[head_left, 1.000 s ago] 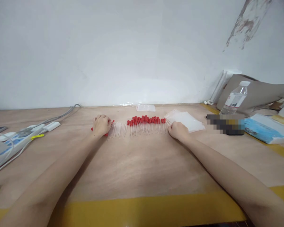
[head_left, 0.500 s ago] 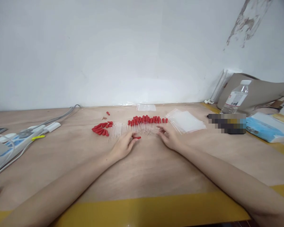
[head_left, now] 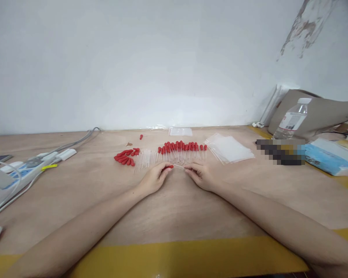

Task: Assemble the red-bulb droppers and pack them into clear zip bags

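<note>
Between the fingers of my left hand [head_left: 157, 177] is a red rubber dropper bulb [head_left: 171, 166], its end pointing right. My right hand [head_left: 199, 175] pinches a thin clear dropper tube [head_left: 178, 166], whose tip comes up close to the bulb; whether they touch I cannot tell. Just beyond my hands lies a row of droppers [head_left: 179, 146] with red bulbs and clear tubes. Left of it are loose clear tubes [head_left: 146, 159] side by side, then a pile of red bulbs [head_left: 124, 157]. One single bulb [head_left: 141, 137] lies farther back.
Clear plastic bags [head_left: 230, 148] are stacked right of the droppers, with another bag [head_left: 180, 131] by the wall. Farther right are a water bottle [head_left: 291, 119], a blue tissue pack [head_left: 326, 156] and a grey bag [head_left: 321, 112]. A power strip [head_left: 26, 168] with cables occupies the left.
My right hand has moved left and nearer to my left hand, and a clear tube now shows in its fingers. The left hand still has the red bulb.
</note>
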`<state>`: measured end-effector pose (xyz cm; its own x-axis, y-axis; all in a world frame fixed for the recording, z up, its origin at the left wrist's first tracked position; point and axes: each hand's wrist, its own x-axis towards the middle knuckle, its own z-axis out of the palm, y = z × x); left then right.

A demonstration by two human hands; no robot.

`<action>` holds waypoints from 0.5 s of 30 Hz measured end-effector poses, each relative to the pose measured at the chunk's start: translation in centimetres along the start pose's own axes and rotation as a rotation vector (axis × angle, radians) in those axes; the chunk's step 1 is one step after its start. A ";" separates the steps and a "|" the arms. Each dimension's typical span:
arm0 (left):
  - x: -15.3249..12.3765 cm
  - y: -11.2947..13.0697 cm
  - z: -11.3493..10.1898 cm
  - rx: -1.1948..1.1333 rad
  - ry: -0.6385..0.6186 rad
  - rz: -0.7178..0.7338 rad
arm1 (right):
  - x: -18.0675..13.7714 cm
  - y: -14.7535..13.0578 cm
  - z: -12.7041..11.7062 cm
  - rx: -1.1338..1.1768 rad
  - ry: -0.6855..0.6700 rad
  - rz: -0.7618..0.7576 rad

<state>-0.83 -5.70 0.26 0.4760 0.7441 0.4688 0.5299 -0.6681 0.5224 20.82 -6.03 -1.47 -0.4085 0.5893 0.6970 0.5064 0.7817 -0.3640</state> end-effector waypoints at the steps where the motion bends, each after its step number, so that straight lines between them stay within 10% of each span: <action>1: 0.0 0.0 0.1 -0.009 -0.004 -0.015 | -0.1 0.0 0.1 -0.023 0.006 -0.021; 15: 0.1 0.0 0.1 -0.021 -0.097 0.075 | 0.2 0.8 -1.0 -0.104 -0.123 -0.109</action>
<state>-0.74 -5.63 0.18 0.5799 0.6879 0.4366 0.4757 -0.7209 0.5040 21.89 -5.47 -1.04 -0.5517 0.5279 0.6457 0.5276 0.8205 -0.2200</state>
